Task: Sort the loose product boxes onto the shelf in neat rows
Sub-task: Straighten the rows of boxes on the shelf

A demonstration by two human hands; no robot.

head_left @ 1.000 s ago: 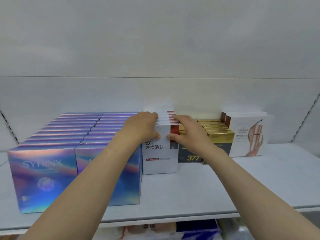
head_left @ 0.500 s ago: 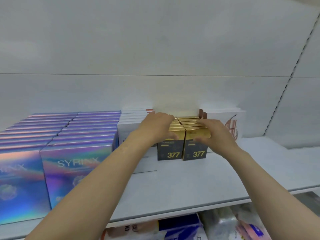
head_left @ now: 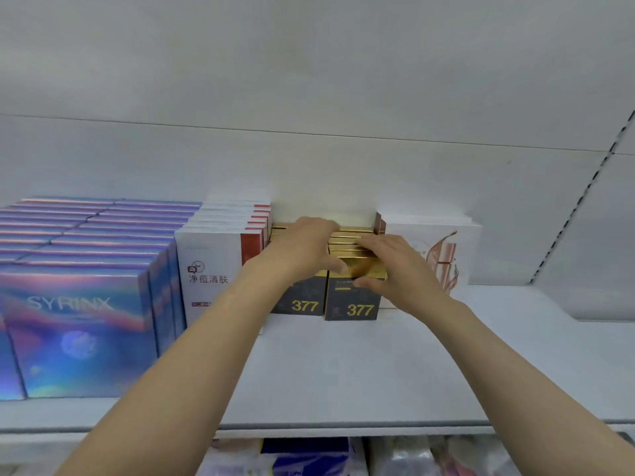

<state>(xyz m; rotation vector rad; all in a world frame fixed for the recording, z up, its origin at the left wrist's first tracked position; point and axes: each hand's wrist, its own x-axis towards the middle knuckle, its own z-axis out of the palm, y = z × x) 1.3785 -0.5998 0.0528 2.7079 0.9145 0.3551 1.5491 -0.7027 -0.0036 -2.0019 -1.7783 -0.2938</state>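
1. Two rows of dark boxes (head_left: 352,298) with gold tops and "377" on the front stand side by side in the middle of the shelf (head_left: 343,379), between the white boxes (head_left: 220,266) on one side and the pale boxes with a pink figure (head_left: 443,255) on the other.
2. The left hand (head_left: 302,247) lies palm-down across the gold tops of the left row, fingers together and curled over the top edge of the front box; it presses rather than grips, most likely to keep that row from tipping or sliding.
3. The right hand (head_left: 391,266) is on the front box of the right row, fingers spread narrowly over its gold top and thumb against its face. I judge it a light pinch for nudging the box into line; whether it truly clasps the box I cannot tell.
4. The right front box sits slightly forward of its neighbour, so levelling the two fronts seems to be the step in hand.
5. The shiny blue boxes (head_left: 82,324) at the far left already stand in packed rows reaching nearly to the shelf's front edge, while the dark ones sit further back.
6. Bare shelf lies in front of the dark boxes, leaving room to draw them forward.
7. Below the shelf, some wrapped goods (head_left: 302,456) show, too blurred to name.
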